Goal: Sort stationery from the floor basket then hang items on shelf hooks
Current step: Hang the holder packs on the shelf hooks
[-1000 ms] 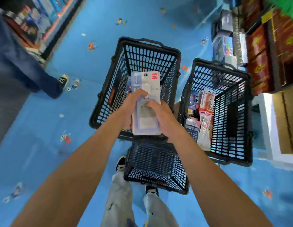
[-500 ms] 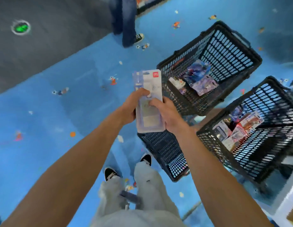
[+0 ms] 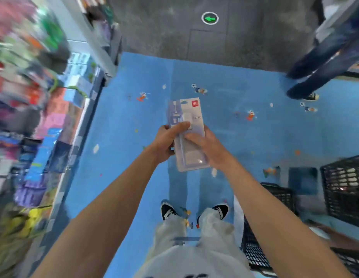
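I hold a pale lilac and white blister pack (image 3: 185, 111) with a red logo at its top corner, upright in front of me at the centre of the view. My left hand (image 3: 166, 140) grips its left edge, thumb across the front. My right hand (image 3: 204, 145) grips its right side, fingers curled over the lower front. Black plastic floor baskets stand at the right: one (image 3: 343, 189) at the edge with packs inside, another (image 3: 254, 251) by my right leg. A blurred shelf (image 3: 30, 121) of hanging coloured goods runs along the left.
Blue patterned floor (image 3: 124, 157) lies ahead and turns to dark grey floor with a green arrow marker (image 3: 210, 18). Another person's legs in dark jeans (image 3: 323, 65) stand at the top right. My own feet (image 3: 194, 211) are below the pack.
The view has swung left: the baskets slid from centre to the right edge and the shelf came into view on the left. Both hands keep the same hold on the pack.
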`<action>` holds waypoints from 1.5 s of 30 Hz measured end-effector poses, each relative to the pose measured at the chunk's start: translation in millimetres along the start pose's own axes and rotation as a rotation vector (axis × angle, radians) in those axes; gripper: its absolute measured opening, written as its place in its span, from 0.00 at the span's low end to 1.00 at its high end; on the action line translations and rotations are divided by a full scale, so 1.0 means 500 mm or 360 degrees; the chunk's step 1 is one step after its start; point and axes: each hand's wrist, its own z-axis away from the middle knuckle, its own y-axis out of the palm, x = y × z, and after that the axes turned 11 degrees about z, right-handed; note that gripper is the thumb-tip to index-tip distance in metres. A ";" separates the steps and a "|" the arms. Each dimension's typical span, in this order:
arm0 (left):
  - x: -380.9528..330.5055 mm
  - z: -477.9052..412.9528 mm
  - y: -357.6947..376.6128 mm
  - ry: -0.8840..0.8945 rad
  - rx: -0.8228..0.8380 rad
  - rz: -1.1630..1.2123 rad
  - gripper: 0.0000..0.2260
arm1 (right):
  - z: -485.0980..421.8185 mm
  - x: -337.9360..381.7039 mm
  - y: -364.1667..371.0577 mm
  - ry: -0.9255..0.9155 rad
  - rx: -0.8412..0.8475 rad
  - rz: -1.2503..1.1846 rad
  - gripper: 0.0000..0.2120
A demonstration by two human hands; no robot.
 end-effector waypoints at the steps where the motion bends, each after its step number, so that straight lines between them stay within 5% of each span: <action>1: -0.021 0.023 -0.059 0.0054 -0.0085 0.0050 0.37 | -0.023 0.017 0.058 -0.0055 0.0167 0.0045 0.22; 6: -0.120 0.154 -0.313 0.0401 -0.0425 0.0351 0.38 | -0.109 0.119 0.345 -0.0125 0.0568 0.0333 0.31; 12: -0.173 0.264 -0.567 0.0848 -0.0936 0.0761 0.43 | -0.160 0.221 0.633 -0.0272 0.1001 0.0570 0.24; 15: -0.160 0.267 -0.704 0.0874 -0.0928 0.0978 0.46 | -0.182 0.250 0.737 -0.0329 0.1182 0.0638 0.22; 22: -0.295 0.469 -0.733 0.1091 -0.1277 0.1147 0.49 | -0.230 0.349 0.941 -0.0433 0.1684 0.0661 0.17; 26: -0.370 0.550 -0.742 0.1240 -0.1443 0.1067 0.42 | -0.255 0.428 1.034 -0.0480 0.1844 0.0619 0.25; 30: -0.412 0.624 -0.770 0.1428 -0.1514 0.0930 0.16 | -0.251 0.507 1.114 -0.0564 0.2075 0.0653 0.18; 32: -0.425 0.664 -0.781 0.1472 -0.1566 0.0911 0.21 | -0.244 0.532 1.157 -0.0618 0.2183 0.0674 0.16; 39: -0.432 0.795 -0.915 0.1592 -0.1669 0.0814 0.19 | -0.242 0.562 1.334 -0.0420 0.2378 0.0488 0.15; 45: -0.447 0.913 -1.026 0.1678 -0.1532 0.0841 0.19 | -0.270 0.592 1.462 -0.0446 0.2119 0.0421 0.14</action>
